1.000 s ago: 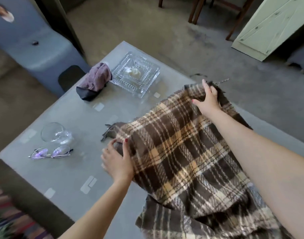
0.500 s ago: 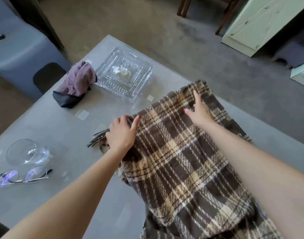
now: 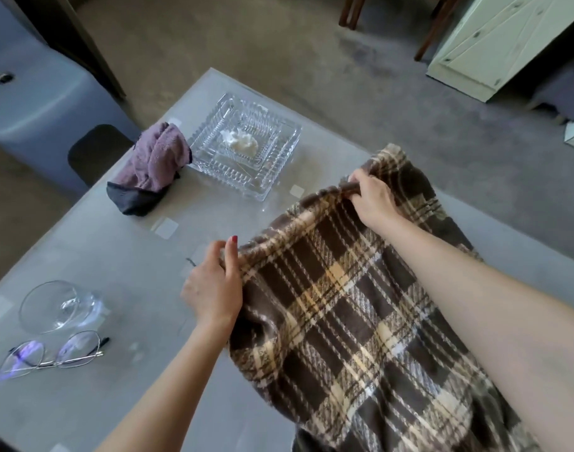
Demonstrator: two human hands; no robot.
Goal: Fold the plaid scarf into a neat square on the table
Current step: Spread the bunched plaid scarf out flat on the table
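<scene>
Grey table point(image 3: 93, 256), head view: the plaid scarf point(image 3: 338, 314) is gripped along its far edge, left hand point(image 3: 214, 288) and right hand point(image 3: 373, 200) fingers clamped on the cloth; beyond the fingers, a glass dish point(image 3: 246, 148) is seen.

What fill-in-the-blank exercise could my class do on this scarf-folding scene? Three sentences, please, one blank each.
1. Both hands, left hand and right hand, grip the far edge of the plaid ____.
2. The eyeglasses lie on the table just nearer the person than the empty ____.
3. The purple cloth lies beside the square ____ dish.

Missing words: scarf; glass; glass
</scene>
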